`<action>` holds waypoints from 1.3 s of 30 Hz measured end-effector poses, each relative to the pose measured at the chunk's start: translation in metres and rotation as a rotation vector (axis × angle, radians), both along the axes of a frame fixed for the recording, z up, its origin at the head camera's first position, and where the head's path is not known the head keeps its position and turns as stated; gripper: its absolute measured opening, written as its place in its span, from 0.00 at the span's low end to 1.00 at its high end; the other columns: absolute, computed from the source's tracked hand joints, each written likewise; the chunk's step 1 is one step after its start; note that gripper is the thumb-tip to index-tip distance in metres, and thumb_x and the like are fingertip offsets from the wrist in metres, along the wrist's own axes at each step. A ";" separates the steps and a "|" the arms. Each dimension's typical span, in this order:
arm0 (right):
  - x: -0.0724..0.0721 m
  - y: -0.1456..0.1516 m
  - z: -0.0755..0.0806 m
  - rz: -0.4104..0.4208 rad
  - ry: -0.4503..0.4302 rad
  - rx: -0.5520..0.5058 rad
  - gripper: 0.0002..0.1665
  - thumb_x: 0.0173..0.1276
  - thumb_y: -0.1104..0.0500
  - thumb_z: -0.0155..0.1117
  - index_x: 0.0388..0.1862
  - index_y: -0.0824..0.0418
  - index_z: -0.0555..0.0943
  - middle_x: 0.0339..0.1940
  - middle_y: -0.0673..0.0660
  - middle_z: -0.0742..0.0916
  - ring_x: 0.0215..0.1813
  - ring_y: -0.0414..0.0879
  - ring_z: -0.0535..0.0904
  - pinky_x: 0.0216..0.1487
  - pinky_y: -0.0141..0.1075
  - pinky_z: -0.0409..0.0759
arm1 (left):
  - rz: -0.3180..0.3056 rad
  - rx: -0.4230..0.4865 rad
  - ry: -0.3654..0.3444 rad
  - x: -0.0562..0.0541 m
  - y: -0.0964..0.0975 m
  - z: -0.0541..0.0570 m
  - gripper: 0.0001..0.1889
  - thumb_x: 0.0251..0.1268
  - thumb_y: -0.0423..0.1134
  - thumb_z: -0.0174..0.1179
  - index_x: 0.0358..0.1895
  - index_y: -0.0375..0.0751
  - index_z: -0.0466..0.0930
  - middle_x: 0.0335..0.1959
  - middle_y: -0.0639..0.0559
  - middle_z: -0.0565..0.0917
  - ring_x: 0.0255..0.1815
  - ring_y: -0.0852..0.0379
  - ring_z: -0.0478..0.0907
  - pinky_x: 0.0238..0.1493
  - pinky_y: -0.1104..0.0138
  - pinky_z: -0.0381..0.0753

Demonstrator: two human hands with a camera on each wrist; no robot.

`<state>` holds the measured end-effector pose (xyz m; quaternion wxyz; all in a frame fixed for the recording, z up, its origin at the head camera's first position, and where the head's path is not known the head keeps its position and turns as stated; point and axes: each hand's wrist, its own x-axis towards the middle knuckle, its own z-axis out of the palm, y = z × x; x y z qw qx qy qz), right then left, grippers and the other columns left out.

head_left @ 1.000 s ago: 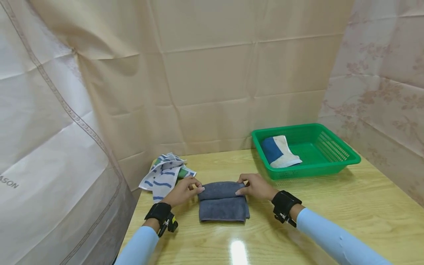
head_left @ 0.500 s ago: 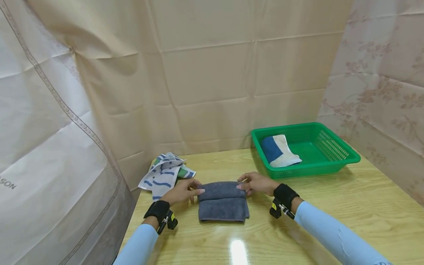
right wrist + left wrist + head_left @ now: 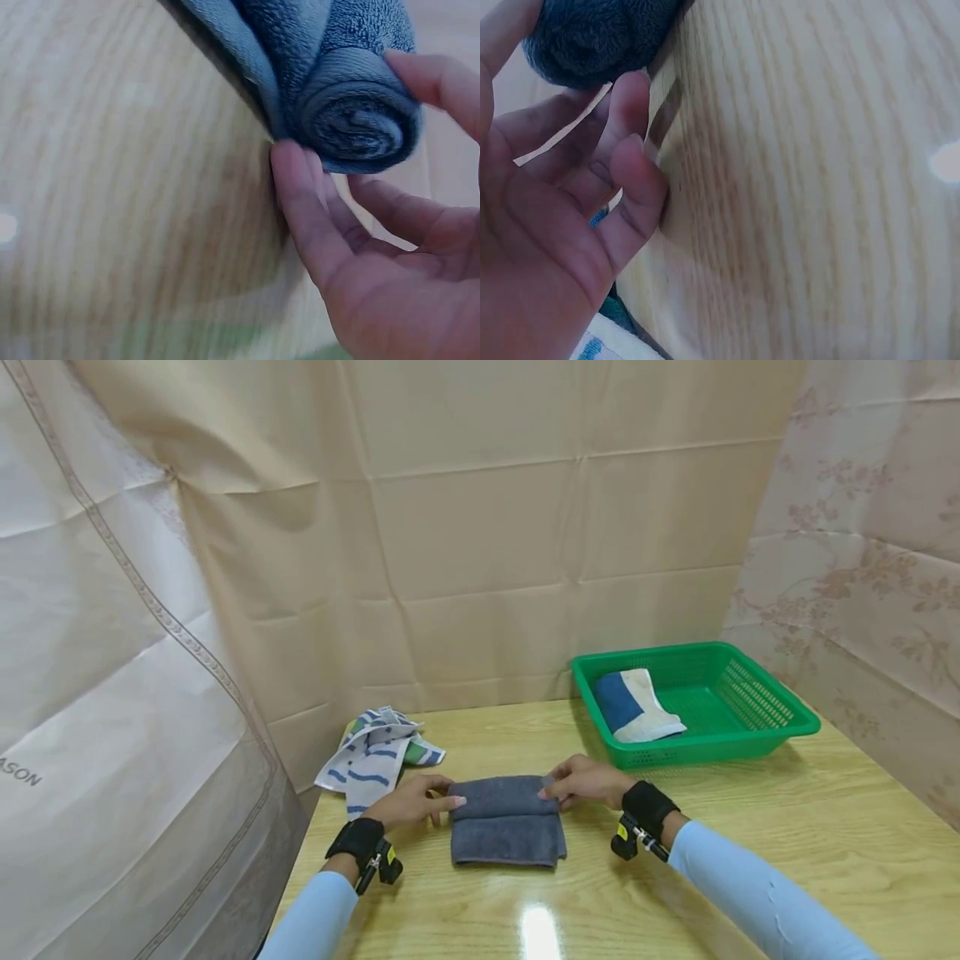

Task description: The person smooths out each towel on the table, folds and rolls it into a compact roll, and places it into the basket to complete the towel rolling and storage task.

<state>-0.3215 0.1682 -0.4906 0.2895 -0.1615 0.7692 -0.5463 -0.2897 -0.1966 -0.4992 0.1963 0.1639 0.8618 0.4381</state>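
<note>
A dark grey towel [image 3: 508, 841] lies on the table in the head view, its far part rolled up and its near part flat. At the roll's left end my left hand [image 3: 411, 800] grips it, thumb on top. My right hand [image 3: 591, 781] holds the right end, also with the thumb over the roll. In the right wrist view the spiral end of the towel roll [image 3: 356, 127] shows between thumb and fingers, with fingertips beneath it. The left wrist view shows the other towel end [image 3: 592, 45] at the top, fingers curled below it.
A crumpled white towel [image 3: 371, 760] with blue stripes and green patches lies just left of the left hand. At the back right stands a green basket [image 3: 750, 747] holding a folded blue and cream cloth [image 3: 637, 706]. Beige curtain [image 3: 465, 543] hangs behind the wooden table [image 3: 750, 827].
My right wrist has turned, and the right fingers have shifted at the roll's end. The left thumb and fingers have resettled on the left end. The roll's far edge looks straighter than before.
</note>
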 end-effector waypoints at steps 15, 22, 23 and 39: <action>0.009 -0.025 0.003 0.104 0.767 0.230 0.30 0.42 0.68 0.85 0.33 0.54 0.70 0.33 0.49 0.74 0.37 0.45 0.68 0.38 0.38 0.67 | -0.143 -0.043 0.326 0.001 0.005 -0.007 0.25 0.61 0.51 0.76 0.42 0.51 0.64 0.37 0.50 0.71 0.24 0.60 0.71 0.29 0.67 0.71; 0.009 -0.014 -0.006 0.130 0.655 0.170 0.16 0.66 0.48 0.76 0.41 0.50 0.77 0.38 0.45 0.80 0.38 0.41 0.74 0.41 0.37 0.74 | -0.147 0.047 0.183 0.005 0.006 -0.008 0.27 0.64 0.47 0.74 0.43 0.41 0.60 0.34 0.48 0.64 0.20 0.59 0.61 0.27 0.65 0.64; 0.009 -0.011 -0.007 0.139 0.600 0.138 0.13 0.70 0.47 0.72 0.43 0.50 0.78 0.38 0.46 0.80 0.37 0.41 0.74 0.41 0.37 0.74 | -0.138 0.057 0.159 0.006 0.006 -0.008 0.28 0.64 0.46 0.74 0.43 0.40 0.60 0.33 0.48 0.63 0.20 0.58 0.61 0.27 0.65 0.64; 0.003 -0.013 0.004 0.038 0.184 0.105 0.27 0.73 0.52 0.70 0.62 0.66 0.74 0.46 0.60 0.83 0.41 0.49 0.81 0.44 0.50 0.82 | -0.005 0.078 0.038 0.007 -0.009 -0.003 0.24 0.78 0.56 0.57 0.64 0.43 0.75 0.53 0.46 0.79 0.36 0.44 0.81 0.40 0.53 0.80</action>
